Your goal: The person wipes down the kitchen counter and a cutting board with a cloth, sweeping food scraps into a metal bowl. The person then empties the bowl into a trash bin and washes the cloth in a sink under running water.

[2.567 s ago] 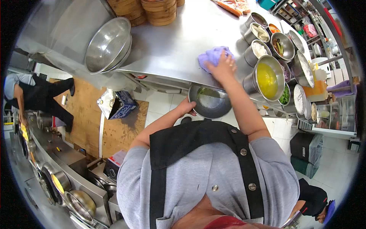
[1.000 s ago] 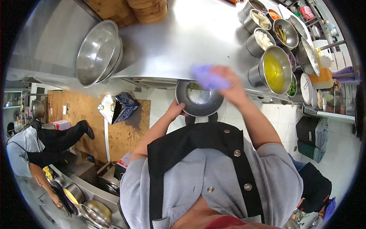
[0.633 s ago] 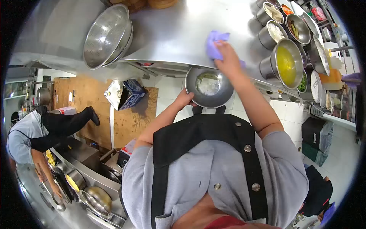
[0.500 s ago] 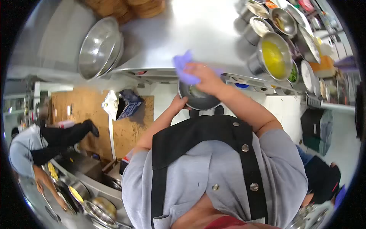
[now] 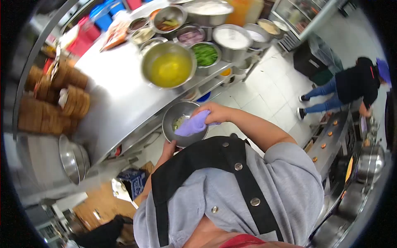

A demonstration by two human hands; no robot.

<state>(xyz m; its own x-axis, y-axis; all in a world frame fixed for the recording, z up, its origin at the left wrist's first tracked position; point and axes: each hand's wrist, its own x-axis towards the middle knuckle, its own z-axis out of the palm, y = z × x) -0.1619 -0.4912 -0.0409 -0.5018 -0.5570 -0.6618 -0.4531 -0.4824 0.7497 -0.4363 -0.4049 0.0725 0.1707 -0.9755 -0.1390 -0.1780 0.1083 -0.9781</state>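
Observation:
A metal mixing bowl [image 5: 168, 118] is held in front of my apron, with a few small greenish scraps [image 5: 178, 122] visible inside. My left hand [image 5: 168, 148] grips its near left rim; most of those fingers are hidden under the bowl. My right hand [image 5: 216, 112] is closed around a bunched purple cloth [image 5: 192, 125], which hangs down into the bowl. Just beyond, at the edge of the steel counter [image 5: 111, 120], stands a large steel bowl of yellow liquid [image 5: 169, 71].
Bowls of chopped greens [image 5: 205, 55] and white powder [image 5: 232, 38] crowd the counter's right part. Bamboo steamers [image 5: 74, 101] and large steel bowls [image 5: 73, 159] are at left. Another person [image 5: 355, 84] works by a stove at right. An open box [image 5: 131, 182] sits below the counter.
My view has turned right, toward the filled bowls. The purple cloth, earlier held above the bowl's far rim, is now down inside it. My left hand keeps its hold on the bowl.

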